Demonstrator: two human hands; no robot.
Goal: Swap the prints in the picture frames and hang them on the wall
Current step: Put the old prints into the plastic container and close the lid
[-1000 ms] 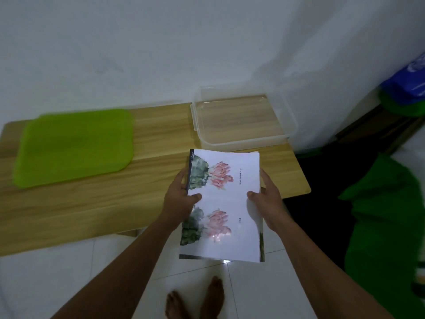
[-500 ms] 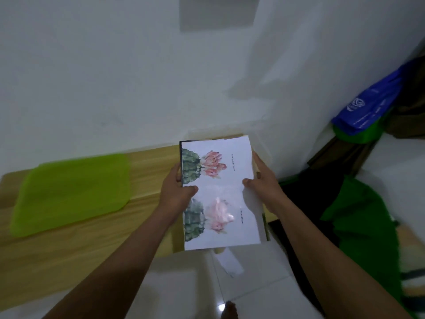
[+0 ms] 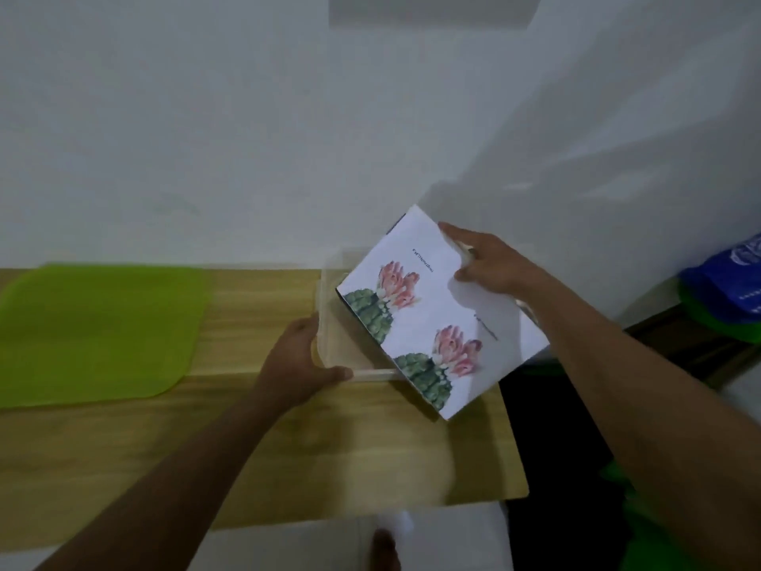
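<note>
Standing at the near edge of the view, a bare foot (image 3: 385, 550) shows at six o'clock on the pale floor (image 3: 288, 544), and a heap of green cloth (image 3: 642, 525) lies at four o'clock beside the wooden table (image 3: 329, 447). Both forearms reach forward over the tabletop. The left hand (image 3: 300, 360), just left of centre, grips the near left corner of a clear container (image 3: 372, 375) that sits on the table: its thumb lies flat along the near rim and its fingers curl round the left wall. Just beyond, toward two o'clock from that hand, the print (image 3: 436, 311) is held up at a slant, its two cactus-and-pink-flower pictures facing up. Its left part hangs over the container and its right part reaches past the table's right edge; whether it touches the container cannot be told. A dark edge peeks out beneath the sheet. The right hand (image 3: 490, 261) pinches the print's far edge at one o'clock of the sheet, thumb pressed on the printed face and forefinger stretched along the edge; the other fingers are hidden behind the paper. At nine o'clock a green tray (image 3: 94, 331) lies flat on the table, well apart from the container. A blue bag (image 3: 733, 282) sits at three o'clock, and the white wall (image 3: 206, 117) rises behind it all.
</note>
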